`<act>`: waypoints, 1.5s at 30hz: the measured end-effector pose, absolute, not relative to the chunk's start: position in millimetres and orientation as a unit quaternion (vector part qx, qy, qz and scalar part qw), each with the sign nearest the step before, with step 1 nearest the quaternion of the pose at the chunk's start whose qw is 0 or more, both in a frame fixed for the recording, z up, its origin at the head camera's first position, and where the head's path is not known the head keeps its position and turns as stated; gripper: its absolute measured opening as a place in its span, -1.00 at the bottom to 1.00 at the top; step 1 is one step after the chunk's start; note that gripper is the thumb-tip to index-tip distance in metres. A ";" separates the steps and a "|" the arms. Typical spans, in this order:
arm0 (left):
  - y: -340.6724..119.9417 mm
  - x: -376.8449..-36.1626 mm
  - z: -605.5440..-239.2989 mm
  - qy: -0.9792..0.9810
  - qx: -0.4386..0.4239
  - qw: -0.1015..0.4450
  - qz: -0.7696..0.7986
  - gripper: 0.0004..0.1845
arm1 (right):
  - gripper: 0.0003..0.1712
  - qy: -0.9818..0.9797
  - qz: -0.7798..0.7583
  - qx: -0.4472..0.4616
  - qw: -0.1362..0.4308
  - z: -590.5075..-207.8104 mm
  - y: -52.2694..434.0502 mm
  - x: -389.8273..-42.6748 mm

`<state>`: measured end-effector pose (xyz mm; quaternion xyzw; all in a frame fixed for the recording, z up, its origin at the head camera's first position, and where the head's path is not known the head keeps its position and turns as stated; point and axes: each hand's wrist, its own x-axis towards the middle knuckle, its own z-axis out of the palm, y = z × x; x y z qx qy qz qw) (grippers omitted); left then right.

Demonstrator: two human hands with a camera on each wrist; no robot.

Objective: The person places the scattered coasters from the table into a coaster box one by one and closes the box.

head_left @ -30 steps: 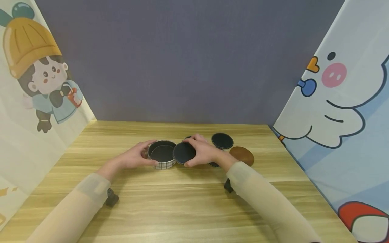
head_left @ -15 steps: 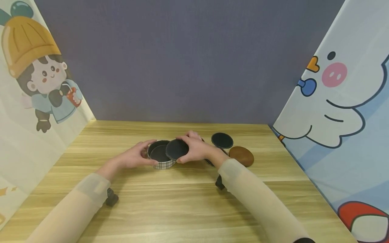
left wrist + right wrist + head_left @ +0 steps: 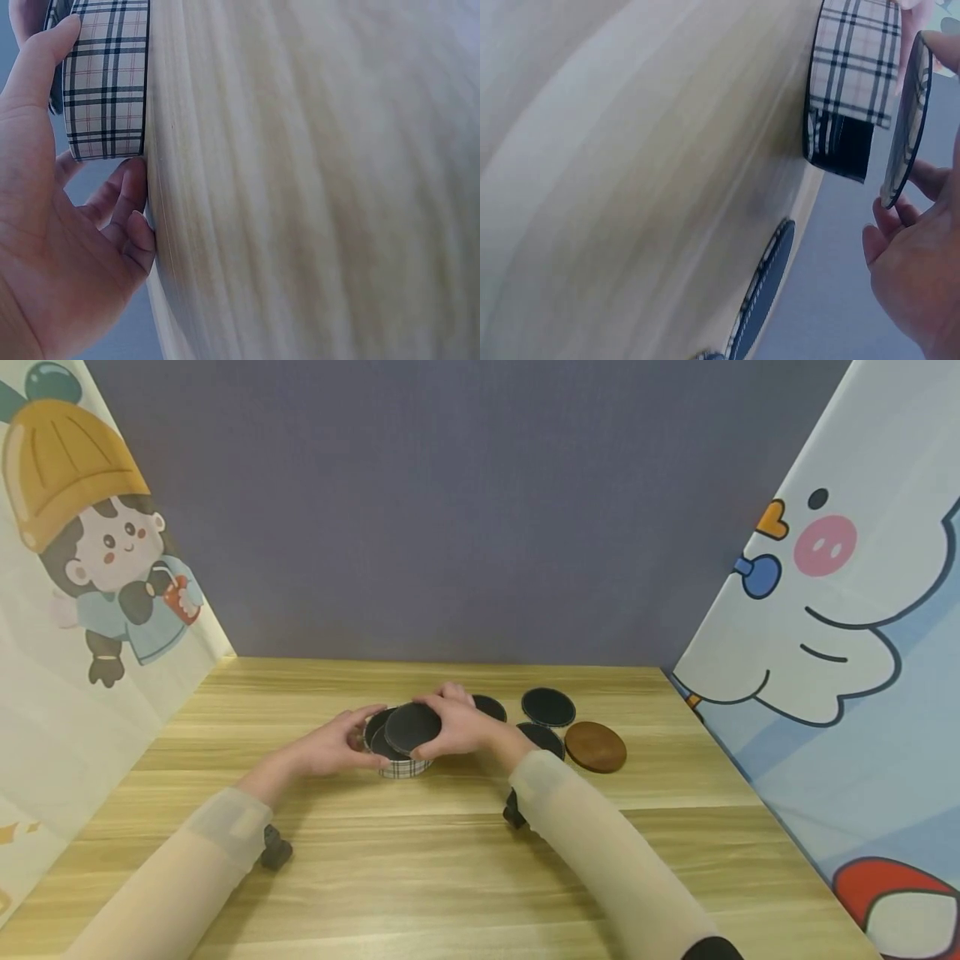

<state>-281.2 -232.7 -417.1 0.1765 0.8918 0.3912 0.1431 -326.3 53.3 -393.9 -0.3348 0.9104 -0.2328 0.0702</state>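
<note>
My left hand holds the round coaster holder by its left side. The holder has a black inside and a plaid outer wall, and it stands on the table. In the left wrist view the thumb lies along the plaid wall. Pinched by its edge in my right hand is a round black coaster, tilted over the holder's open top. The right wrist view shows this coaster apart from the holder, its plaid underside towards the holder, and a cutout in the holder's wall.
Three black coasters lie to the right: one behind the right hand, a back coaster and a front coaster. Beside them is a brown round disc. A grey panel rises behind the wooden table, with printed panels on both sides.
My right hand has carried the coaster leftwards, from beside the holder to over its opening. The coasters behind that hand have come into fuller view. My left hand has stayed on the holder.
</note>
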 end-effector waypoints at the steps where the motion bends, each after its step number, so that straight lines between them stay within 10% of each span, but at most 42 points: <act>1: -232.7 -281.3 -417.2 0.892 0.177 0.143 0.390 0.17 | 0.20 0.910 -0.232 -0.336 0.070 -394.7 51.3 -326.4; 45: -232.6 -279.7 -417.1 0.884 0.179 0.149 0.404 0.18 | 0.10 0.904 -0.227 -0.352 0.082 -405.3 34.3 -329.9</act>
